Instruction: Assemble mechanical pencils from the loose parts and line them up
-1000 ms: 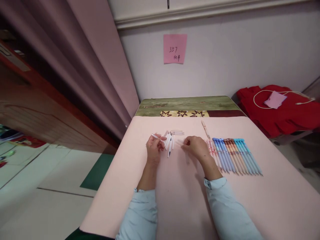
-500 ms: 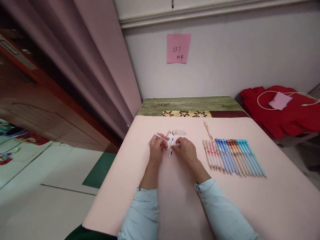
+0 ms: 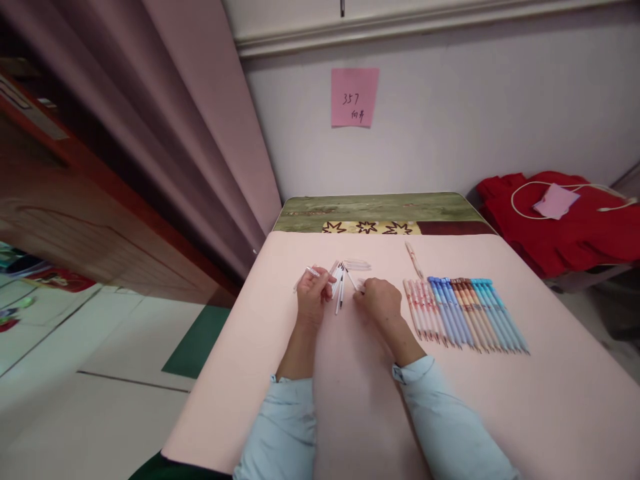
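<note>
My left hand (image 3: 311,300) is closed around a pale pen barrel (image 3: 313,271), whose end sticks out past the thumb and fingers. Between the fingertips of my right hand (image 3: 381,301) is one end of a thin white pen refill (image 3: 351,279); its dark tip points away toward the back. Several loose white refills with dark tips (image 3: 339,295) lie fanned out on the table between the two hands. Just beyond them rest several clear, slim pieces (image 3: 358,265), too small to name surely.
To the right, several pens (image 3: 465,313) lie side by side in white-red, blue, brown and turquoise groups. One single pen (image 3: 414,260) lies behind that row. The pink table cover (image 3: 365,400) ends near a green wood-patterned strip (image 3: 370,207). Red cloth with a cable (image 3: 560,233) sits beyond the right edge.
My right hand has moved slightly right, drawing one refill away from the bunch at an angle. The left hand stays nearly still with the pen barrel.
</note>
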`<control>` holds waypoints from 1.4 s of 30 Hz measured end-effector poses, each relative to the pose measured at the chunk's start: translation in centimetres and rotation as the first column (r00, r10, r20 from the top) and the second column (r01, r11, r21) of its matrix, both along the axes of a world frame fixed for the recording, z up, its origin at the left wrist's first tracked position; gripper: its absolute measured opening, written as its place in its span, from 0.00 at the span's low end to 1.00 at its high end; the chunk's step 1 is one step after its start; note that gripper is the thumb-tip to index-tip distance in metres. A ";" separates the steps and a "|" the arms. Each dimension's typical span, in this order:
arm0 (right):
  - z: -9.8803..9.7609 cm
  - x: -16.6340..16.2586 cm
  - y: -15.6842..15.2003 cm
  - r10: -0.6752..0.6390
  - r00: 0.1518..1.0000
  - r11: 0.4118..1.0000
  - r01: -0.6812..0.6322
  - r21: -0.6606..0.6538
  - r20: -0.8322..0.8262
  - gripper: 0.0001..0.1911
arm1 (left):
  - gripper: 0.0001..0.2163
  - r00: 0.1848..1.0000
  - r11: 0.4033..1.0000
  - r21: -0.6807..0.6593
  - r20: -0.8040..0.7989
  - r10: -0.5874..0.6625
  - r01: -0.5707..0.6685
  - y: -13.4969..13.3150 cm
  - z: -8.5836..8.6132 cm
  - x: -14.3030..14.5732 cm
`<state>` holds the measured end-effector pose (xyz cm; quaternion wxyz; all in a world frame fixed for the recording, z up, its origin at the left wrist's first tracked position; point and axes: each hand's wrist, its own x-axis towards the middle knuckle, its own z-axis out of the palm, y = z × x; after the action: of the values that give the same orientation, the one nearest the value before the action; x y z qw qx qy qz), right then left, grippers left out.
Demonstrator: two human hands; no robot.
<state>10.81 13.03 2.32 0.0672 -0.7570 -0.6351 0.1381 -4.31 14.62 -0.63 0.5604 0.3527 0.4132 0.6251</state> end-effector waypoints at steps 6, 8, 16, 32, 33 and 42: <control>0.9 2.1 0.4 0.028 0.958 0.999 -0.016 0.042 -0.286 0.11 | 0.09 0.956 0.988 0.153 -0.288 0.053 -0.009 -0.6 0.2 0.8; 0.7 2.6 0.5 0.059 0.900 0.997 -0.033 0.067 -0.432 0.13 | 0.10 0.928 0.972 0.227 -0.371 0.031 0.059 -0.9 0.4 1.1; -0.4 2.0 0.7 0.156 0.489 0.988 -0.056 0.147 -0.858 0.15 | 0.05 0.887 0.946 0.323 -0.424 0.181 -0.039 -1.4 0.7 1.6; -1.1 3.4 1.0 0.292 0.716 0.926 -0.047 0.374 -0.634 0.14 | 0.13 0.936 0.985 -0.043 0.306 0.173 -0.167 0.4 0.4 -0.6; -1.1 3.5 1.0 0.292 0.706 0.925 -0.038 0.377 -0.645 0.15 | 0.13 0.937 0.985 -0.044 0.303 0.173 -0.167 0.4 0.4 -0.5; -1.4 3.4 1.2 0.296 0.669 0.927 -0.029 0.374 -0.682 0.16 | 0.15 0.953 0.989 -0.048 0.263 0.148 -0.141 0.3 0.3 -0.3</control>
<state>14.23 14.18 0.94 0.4271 -0.5559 -0.6353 0.3238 -4.60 14.88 -0.28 0.5686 0.2265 0.3677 0.7001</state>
